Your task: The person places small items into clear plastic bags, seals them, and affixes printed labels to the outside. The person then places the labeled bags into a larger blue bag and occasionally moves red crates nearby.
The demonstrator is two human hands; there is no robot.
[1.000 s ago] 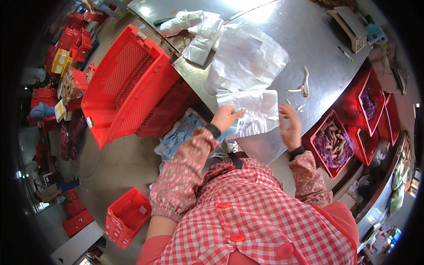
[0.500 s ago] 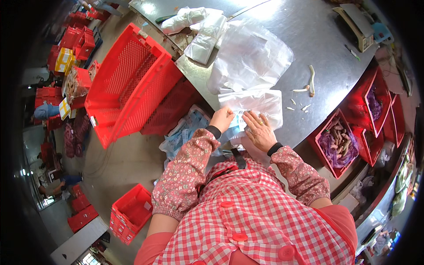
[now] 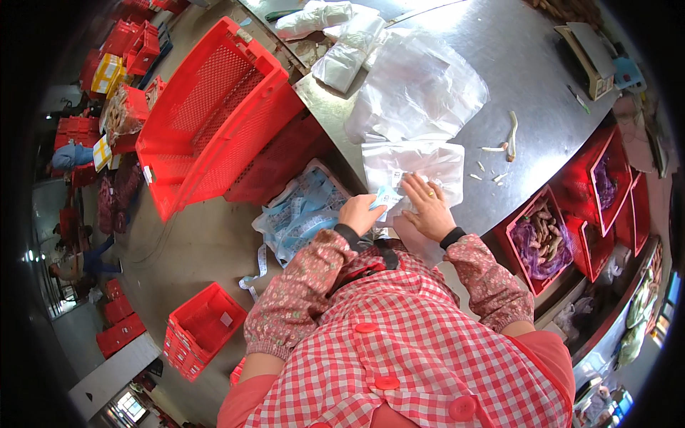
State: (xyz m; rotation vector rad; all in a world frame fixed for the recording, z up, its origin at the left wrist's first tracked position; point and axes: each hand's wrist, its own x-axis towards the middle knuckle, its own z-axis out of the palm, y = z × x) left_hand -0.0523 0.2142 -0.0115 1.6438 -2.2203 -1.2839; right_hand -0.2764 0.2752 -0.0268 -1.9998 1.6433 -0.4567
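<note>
Near the table edge, a clear plastic bag (image 3: 446, 158) lies flat with a small printed label (image 3: 397, 175) on it. My left hand (image 3: 359, 214) is closed in a pinch on a pale blue label strip (image 3: 386, 198) at the bag's near left edge. My right hand (image 3: 427, 205) rests on the bag's near part, fingers stretched and slightly spread, a ring on one finger. Beyond it spreads a pile of clear bags (image 3: 417, 89). Below my left hand, a heap of blue label strips (image 3: 303, 217) fills a container, with one loose strip trailing out.
Rolled bags (image 3: 349, 53) lie at the table's far left. Root pieces (image 3: 511, 135) and small scraps lie right of the bags, a scale (image 3: 589, 60) farther off. A large red crate (image 3: 214, 114) stands left. At right, red crates hold roots in purple netting (image 3: 546, 242).
My left hand has drawn back toward me from the bag, and more of the blue strip shows. My right hand stays flat on the bag, its fingers more spread. The view has shifted slightly.
</note>
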